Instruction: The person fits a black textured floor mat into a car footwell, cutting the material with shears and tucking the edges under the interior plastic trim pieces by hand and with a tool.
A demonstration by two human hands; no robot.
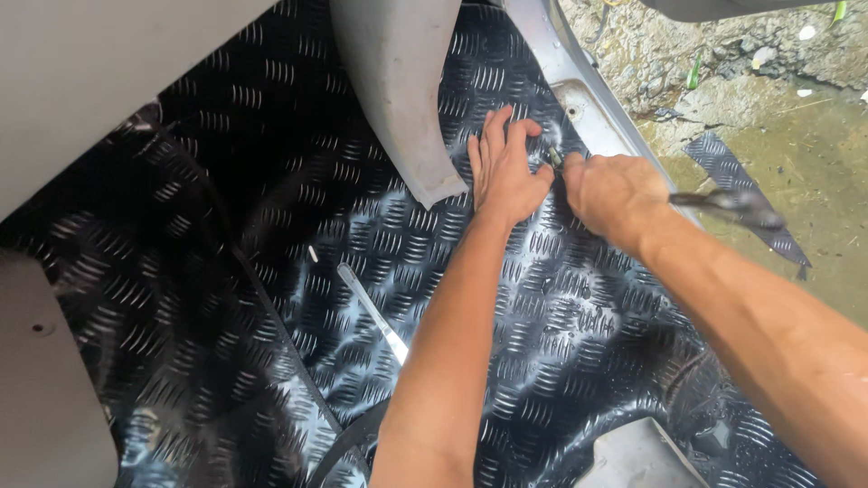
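Note:
My left hand (503, 167) lies flat, fingers spread, pressing the black checker-pattern floor mat (271, 298) down close to the grey door sill (588, 95). My right hand (615, 190) is closed around a small dark-handled tool (553, 157), whose tip meets the mat edge just beside my left fingertips. Only a short bit of the tool shows past the fist.
A grey plastic trim panel (402, 90) hangs down left of my left hand. A thin metal strip (372, 312) lies on the mat. A cut-off scrap of mat (750, 194) rests on muddy ground (796, 136) outside the sill. Grey panels sit at the left.

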